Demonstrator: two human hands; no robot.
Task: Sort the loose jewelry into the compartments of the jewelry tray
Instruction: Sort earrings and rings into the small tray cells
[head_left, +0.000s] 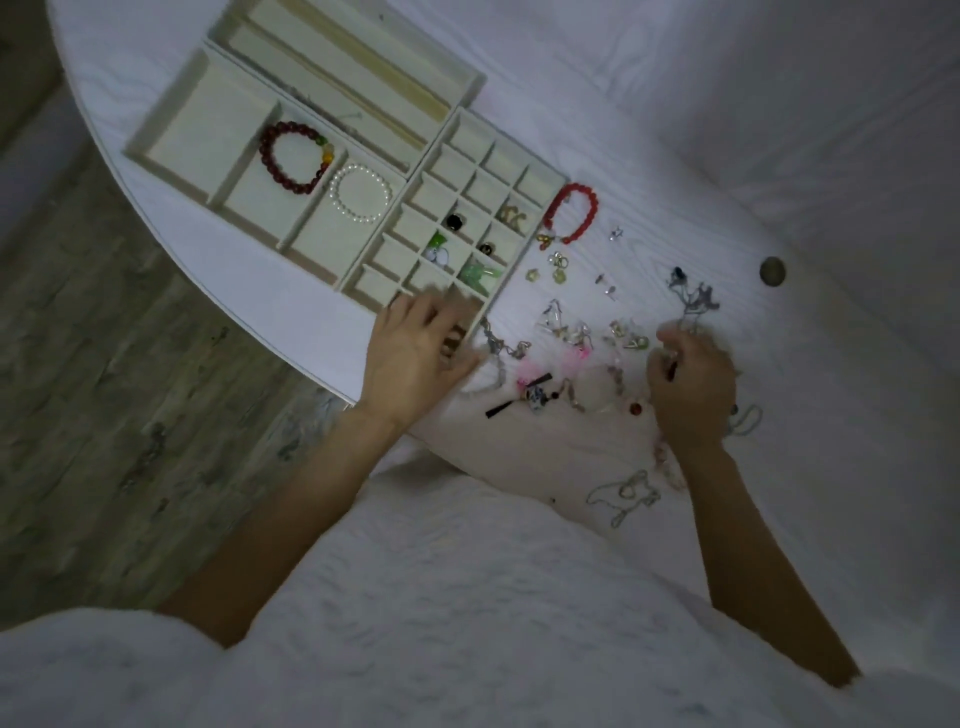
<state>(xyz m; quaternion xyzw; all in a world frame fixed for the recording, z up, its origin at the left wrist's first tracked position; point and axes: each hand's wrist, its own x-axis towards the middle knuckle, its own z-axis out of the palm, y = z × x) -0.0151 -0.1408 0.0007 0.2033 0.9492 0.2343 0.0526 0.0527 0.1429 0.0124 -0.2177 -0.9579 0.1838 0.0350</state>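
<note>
Three cream jewelry trays lie on the white table. The small-grid tray (540, 179) holds green pieces, dark rings and a gold piece in separate cells. The wide-compartment tray (156, 130) holds a dark red bead bracelet (293, 158) and a pearl bracelet (361, 193). A red bead bracelet (574, 210) lies loose beside the grid tray. Loose earrings, chains and charms (571, 332) are scattered to the right. My left hand (415, 353) rests over the grid tray's near corner, fingers blurred. My right hand (688, 379) is curled in the pile and pinches a thin chain (691, 306).
A third tray with long slots (363, 57) sits at the back. A round dark knob (772, 270) lies on the table to the right. A silver chain (626, 493) lies near the table's front edge. Wooden floor shows to the left.
</note>
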